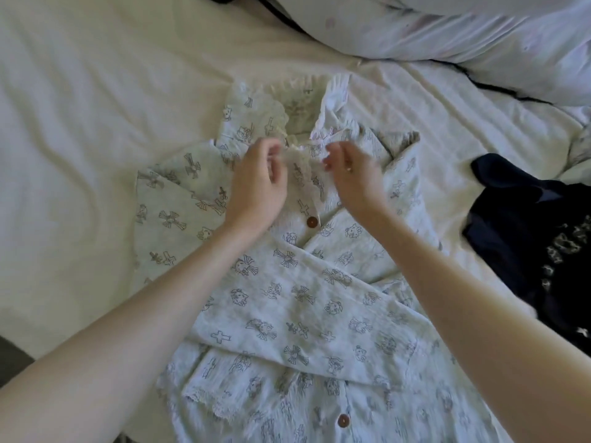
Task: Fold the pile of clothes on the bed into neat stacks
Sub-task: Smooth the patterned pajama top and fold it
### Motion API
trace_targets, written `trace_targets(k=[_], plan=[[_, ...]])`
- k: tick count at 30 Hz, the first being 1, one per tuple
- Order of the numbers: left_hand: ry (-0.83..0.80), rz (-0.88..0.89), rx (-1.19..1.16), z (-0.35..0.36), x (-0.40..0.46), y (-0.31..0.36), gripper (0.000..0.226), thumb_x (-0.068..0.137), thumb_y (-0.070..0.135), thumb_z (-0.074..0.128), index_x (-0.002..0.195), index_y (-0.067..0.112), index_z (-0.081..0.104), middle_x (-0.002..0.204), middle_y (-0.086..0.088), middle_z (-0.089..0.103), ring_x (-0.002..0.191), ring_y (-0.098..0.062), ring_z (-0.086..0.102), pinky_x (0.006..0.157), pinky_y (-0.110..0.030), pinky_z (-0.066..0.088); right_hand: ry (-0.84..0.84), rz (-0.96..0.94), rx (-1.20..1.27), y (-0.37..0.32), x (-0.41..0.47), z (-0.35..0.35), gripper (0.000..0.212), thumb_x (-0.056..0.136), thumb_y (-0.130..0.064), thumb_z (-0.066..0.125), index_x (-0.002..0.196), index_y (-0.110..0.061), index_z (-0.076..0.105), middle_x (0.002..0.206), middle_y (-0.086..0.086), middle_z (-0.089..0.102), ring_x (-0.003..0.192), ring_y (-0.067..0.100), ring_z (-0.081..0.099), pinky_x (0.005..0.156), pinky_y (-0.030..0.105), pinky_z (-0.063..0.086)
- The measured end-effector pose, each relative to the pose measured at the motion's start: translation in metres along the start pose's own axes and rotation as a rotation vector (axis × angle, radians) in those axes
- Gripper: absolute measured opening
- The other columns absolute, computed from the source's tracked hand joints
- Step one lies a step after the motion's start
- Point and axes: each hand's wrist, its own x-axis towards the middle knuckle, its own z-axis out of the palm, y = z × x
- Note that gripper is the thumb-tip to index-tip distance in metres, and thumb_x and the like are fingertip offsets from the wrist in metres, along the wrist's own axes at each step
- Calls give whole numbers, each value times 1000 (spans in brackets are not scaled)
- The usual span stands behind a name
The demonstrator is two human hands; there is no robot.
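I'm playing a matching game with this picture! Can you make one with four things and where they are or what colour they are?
Things:
1. printed shirt
2. dark garment
3. brown button
4. pillow

Descriptions:
A. top right corner
B. pale with small drawings
C. navy, at the right edge
D. round, between the two wrists

Pairs: 1-B, 2-C, 3-D, 4-A

Pale shirt printed with grey crosses, brown buttons; navy garment; white sheet.
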Motion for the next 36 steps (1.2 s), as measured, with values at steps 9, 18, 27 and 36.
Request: trace_targets(k=[9, 18, 27, 36], plan=[[-392, 294, 585, 2, -50, -23, 46, 102, 25, 31, 145, 9, 31, 156, -11, 21, 145, -26, 10, 117, -44, 1, -248, -230, -302, 23, -45, 6, 41, 101, -22, 40, 139, -6, 44, 148, 13, 38, 142, 24, 26, 119, 40, 12], [-238, 77, 461, -35, -218, -21, 59, 96, 9, 46, 148, 17, 19, 155, -9, 4, 144, -29, -3, 117, -47, 2, -209, -213, -422, 79, -223, -10, 49, 96, -15, 50, 143, -7, 36, 151, 14, 20, 141, 33, 12, 115, 52, 11], [-113, -480, 305, -19, -378, -59, 64, 95, 17, 51, 149, 7, 17, 156, -19, 5, 145, -33, 2, 116, -50, 17, -187, 89, -360, 151, -351, -37, 39, 94, -11, 54, 133, -9, 52, 150, 12, 32, 143, 30, 19, 116, 52, 13], [-59, -984, -12, -17, -424, -73, 54, 98, 21, 48, 142, -2, 26, 142, -21, 39, 125, -34, 44, 98, -39, 37, 65, 624, -293, 221, -362, -113, 49, 90, -23, 56, 133, -3, 44, 133, 21, 48, 118, 37, 49, 98, 46, 38]])
